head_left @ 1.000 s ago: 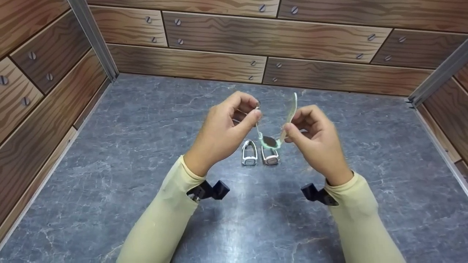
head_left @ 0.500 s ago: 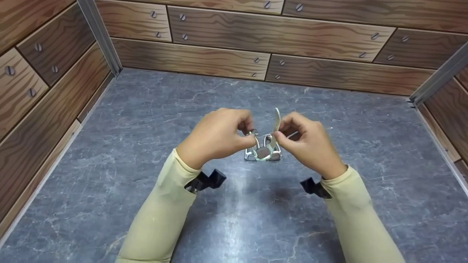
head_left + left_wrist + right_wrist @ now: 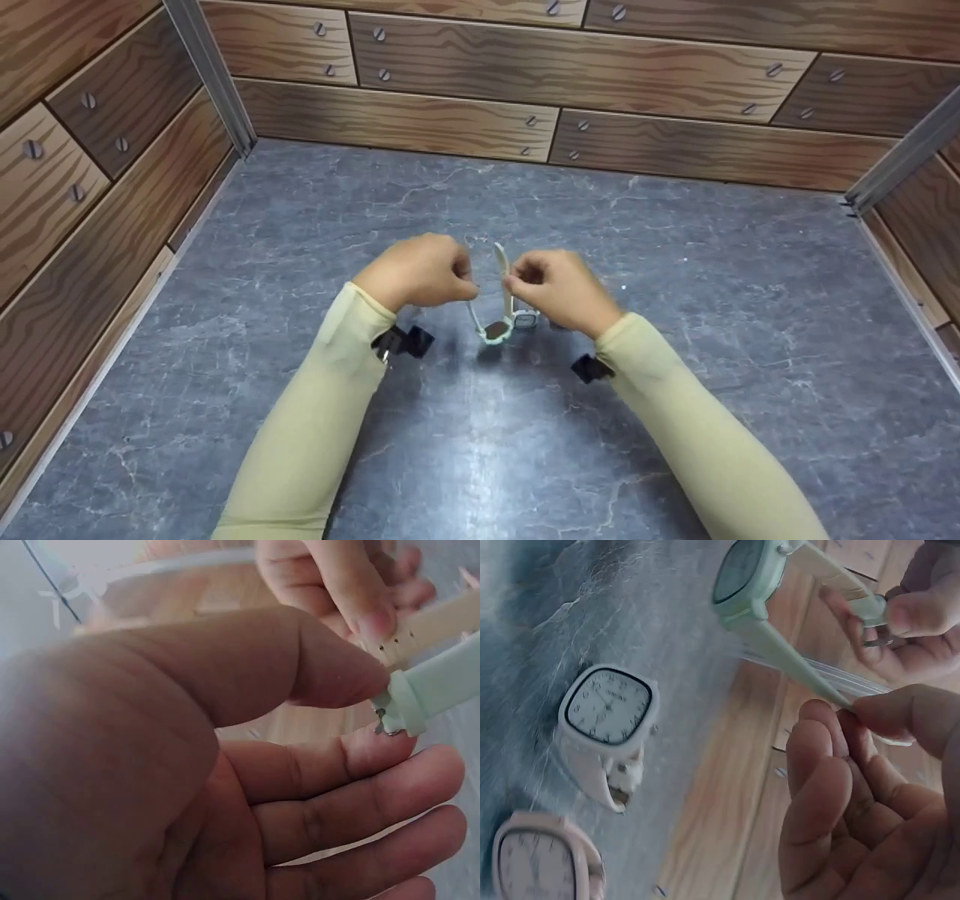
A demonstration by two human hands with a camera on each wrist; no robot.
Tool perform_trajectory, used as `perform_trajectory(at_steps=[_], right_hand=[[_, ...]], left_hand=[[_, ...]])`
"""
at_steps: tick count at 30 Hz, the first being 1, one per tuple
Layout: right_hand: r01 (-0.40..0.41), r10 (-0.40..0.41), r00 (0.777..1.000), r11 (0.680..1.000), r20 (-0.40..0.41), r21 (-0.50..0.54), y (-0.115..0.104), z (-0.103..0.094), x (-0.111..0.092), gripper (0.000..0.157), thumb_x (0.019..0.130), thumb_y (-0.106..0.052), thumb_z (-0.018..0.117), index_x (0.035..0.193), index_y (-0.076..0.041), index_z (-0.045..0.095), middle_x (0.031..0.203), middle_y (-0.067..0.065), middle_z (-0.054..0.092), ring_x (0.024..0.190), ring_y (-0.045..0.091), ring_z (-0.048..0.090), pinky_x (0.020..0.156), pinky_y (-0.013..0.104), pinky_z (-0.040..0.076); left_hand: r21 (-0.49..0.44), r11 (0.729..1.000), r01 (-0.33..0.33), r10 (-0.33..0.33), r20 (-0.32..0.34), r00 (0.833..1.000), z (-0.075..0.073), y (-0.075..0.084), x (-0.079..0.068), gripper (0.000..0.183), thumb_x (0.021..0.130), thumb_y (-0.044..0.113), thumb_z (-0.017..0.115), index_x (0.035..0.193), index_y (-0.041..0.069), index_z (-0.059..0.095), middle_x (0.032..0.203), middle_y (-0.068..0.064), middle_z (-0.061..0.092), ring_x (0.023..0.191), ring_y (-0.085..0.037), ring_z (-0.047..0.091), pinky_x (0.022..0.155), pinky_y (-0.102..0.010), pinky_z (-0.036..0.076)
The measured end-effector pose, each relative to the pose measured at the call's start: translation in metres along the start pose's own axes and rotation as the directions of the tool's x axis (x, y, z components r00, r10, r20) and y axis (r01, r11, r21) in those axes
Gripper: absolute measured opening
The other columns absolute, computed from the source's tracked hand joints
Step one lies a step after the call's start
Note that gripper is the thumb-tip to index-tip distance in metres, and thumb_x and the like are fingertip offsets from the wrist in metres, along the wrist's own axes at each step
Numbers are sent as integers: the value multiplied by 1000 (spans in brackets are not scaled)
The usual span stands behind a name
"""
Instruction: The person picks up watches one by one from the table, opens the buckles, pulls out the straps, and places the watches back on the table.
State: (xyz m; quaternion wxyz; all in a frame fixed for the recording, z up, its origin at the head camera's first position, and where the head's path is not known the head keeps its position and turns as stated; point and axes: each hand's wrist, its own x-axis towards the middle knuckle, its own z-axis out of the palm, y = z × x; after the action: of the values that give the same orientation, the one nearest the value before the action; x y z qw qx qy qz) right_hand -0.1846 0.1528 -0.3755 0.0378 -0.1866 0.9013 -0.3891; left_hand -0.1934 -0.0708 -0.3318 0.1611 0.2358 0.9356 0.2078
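Note:
A mint green wristwatch [image 3: 496, 331] hangs unfastened between my two hands, its case lowest and both strap ends up. My left hand [image 3: 424, 270] pinches the buckle end of the strap [image 3: 439, 682] between thumb and index finger. In the left wrist view the other fingers extend loosely. The holed strap end is pinched by my right hand [image 3: 562, 289], with the tip sticking up past the fingers. To the right of the green case, a white wristwatch [image 3: 607, 705] stands on the table with its strap closed in a loop. Beside it is a pink wristwatch [image 3: 536, 862], mostly hidden by my right hand in the head view.
The blue-grey marbled tabletop [image 3: 480, 450] spreads around the hands. Wood-patterned panels [image 3: 450, 64] wall it at the back and both sides, with metal corner posts [image 3: 214, 82]. A black wrist camera [image 3: 416, 341] sits on each sleeve cuff.
Both hands have moved left and lower, carrying the green watch from above the other two watches to their left. The grips on its strap ends stay the same.

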Motion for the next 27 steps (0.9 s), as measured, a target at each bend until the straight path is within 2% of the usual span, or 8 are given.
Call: perform_trajectory(at_steps=[3, 6, 9, 13, 18, 21, 25, 27], right_hand=[[-54, 57, 997, 997, 60, -50, 3, 8, 16, 12, 97, -17, 70, 90, -8, 74, 81, 1, 68, 68, 13, 57, 64, 29, 51], [-93, 101, 991, 991, 88, -98, 8, 14, 30, 15, 96, -19, 69, 86, -9, 73, 78, 0, 67, 65, 11, 54, 61, 28, 48], [-126, 139, 986, 982, 87, -140, 12, 18, 42, 14, 95, -20, 70, 86, -9, 74, 79, -1, 68, 66, 11, 54, 63, 28, 47], [-126, 149, 984, 970, 99, -207, 17, 22, 58, 13, 93, -20, 70, 91, -10, 77, 85, 0, 72, 73, 15, 58, 69, 32, 49], [-105, 127, 988, 972, 91, -209, 22, 14, 64, 17, 92, -14, 66, 103, -5, 75, 97, 8, 73, 87, 23, 64, 83, 39, 54], [-95, 114, 991, 966, 69, -242, 30, 5, 61, 23, 91, -11, 66, 112, -3, 72, 102, 11, 70, 94, 27, 63, 89, 43, 53], [-41, 85, 989, 943, 121, -330, 44, -2, 53, 28, 89, -13, 68, 115, -3, 71, 103, 11, 68, 96, 29, 60, 92, 47, 48], [0, 69, 984, 926, 167, -377, 49, -2, 51, 32, 88, -16, 70, 118, -3, 71, 106, 11, 68, 100, 31, 61, 96, 50, 46]], left_hand=[[-22, 999, 50, -48, 70, 996, 3, -16, 14, 14, 90, 24, 70, 83, 13, 70, 75, 2, 64, 62, -13, 49, 57, -31, 42], [-51, 996, 79, -73, 107, 992, 7, -31, 27, 13, 90, 23, 69, 84, 12, 71, 76, 1, 67, 61, -13, 49, 57, -30, 41], [-119, 988, 102, -91, 96, 991, 12, -44, 38, 15, 92, 22, 69, 87, 8, 72, 77, -2, 69, 63, -14, 52, 60, -30, 42], [-182, 975, 126, -119, 51, 992, 18, -57, 52, 18, 93, 20, 66, 86, 5, 73, 75, -3, 69, 66, -16, 59, 65, -31, 47], [-216, 963, 163, -164, 14, 986, 23, -66, 61, 20, 93, 19, 65, 76, 11, 67, 68, -1, 66, 60, -14, 57, 60, -30, 45], [-212, 965, 157, -181, -96, 979, 25, -69, 63, 21, 94, 19, 64, 73, 14, 62, 68, 2, 60, 62, -15, 53, 59, -30, 42], [-171, 978, 120, -168, -308, 936, 23, -64, 62, 14, 95, 18, 61, 84, 11, 68, 80, -2, 63, 72, -20, 56, 67, -36, 47], [-155, 984, 91, -142, -359, 922, 21, -56, 59, 14, 96, 19, 61, 95, 10, 72, 90, -4, 68, 80, -22, 61, 73, -40, 51]])
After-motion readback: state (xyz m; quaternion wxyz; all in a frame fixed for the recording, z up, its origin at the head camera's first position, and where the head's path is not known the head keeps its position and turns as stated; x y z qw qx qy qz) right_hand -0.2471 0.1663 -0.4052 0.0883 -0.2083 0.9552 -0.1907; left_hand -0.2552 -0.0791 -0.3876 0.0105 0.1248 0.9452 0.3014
